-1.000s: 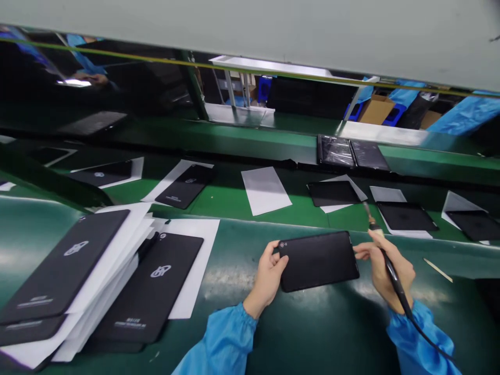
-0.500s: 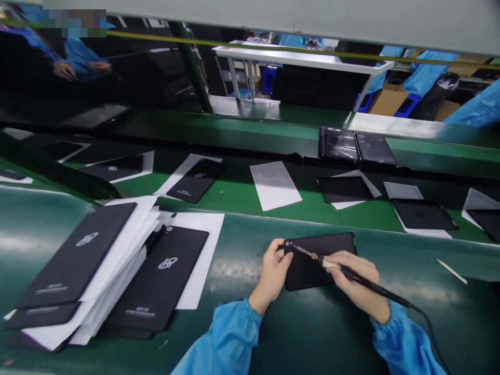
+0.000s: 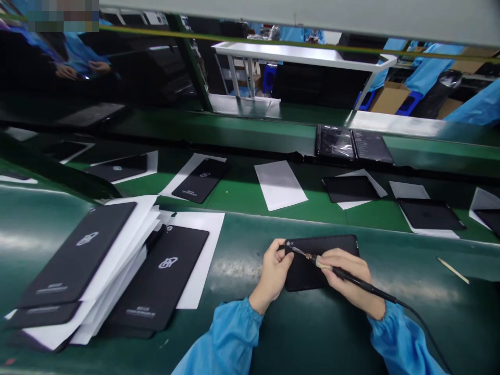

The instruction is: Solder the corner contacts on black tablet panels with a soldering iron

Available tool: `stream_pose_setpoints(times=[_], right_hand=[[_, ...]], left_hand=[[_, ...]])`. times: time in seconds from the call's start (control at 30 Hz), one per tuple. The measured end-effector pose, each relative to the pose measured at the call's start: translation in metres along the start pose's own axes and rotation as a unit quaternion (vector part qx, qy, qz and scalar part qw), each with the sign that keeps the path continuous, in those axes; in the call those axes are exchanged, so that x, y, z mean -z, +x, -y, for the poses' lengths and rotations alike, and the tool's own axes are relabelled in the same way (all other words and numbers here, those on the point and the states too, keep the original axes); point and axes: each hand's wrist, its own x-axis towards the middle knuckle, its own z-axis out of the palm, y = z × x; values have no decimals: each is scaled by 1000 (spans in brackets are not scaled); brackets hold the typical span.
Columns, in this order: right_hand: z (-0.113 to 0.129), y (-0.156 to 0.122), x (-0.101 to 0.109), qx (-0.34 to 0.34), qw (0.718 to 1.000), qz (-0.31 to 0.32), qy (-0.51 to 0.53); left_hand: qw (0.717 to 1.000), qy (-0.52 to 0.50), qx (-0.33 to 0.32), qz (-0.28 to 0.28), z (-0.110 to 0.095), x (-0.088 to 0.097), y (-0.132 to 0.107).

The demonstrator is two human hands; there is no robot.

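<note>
A black tablet back cover (image 3: 304, 275) lies inner side up on the green bench in front of me. My left hand (image 3: 273, 270) pinches its upper left corner between thumb and fingers, close to a small round camera opening. In my right hand (image 3: 353, 296) is a soldering iron (image 3: 310, 255), gripped like a pen, its cord trailing off to the lower right. The iron's tip points at that same corner, by the left fingertips; whether it touches the cover I cannot tell. To the left, a stack of black covers (image 3: 78, 255) and white sheets leans beside another cover (image 3: 164, 281).
Beyond the bench edge runs a green conveyor belt (image 3: 238, 200) with covers on white sheets, including a bare sheet (image 3: 280, 185). A thin pale stick (image 3: 453, 270) lies at right. Wrapped black panels (image 3: 353, 143) sit on the far ledge. Blue-sleeved people are behind.
Sheets and covers on the belt have shifted slightly to the right. My right hand and the soldering iron have moved a little left; my left hand stays at the corner.
</note>
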Motion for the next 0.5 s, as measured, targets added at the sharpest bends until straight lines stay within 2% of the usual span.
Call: stream_pose_setpoints(times=[0.27, 0.5], right_hand=[[-3, 5, 4, -4, 1000, 12, 9], [4, 13, 10, -10, 999, 26, 18]], left_hand=[[1000, 6, -3, 6, 4, 3, 2], [1000, 8, 4, -3, -4, -2, 0]])
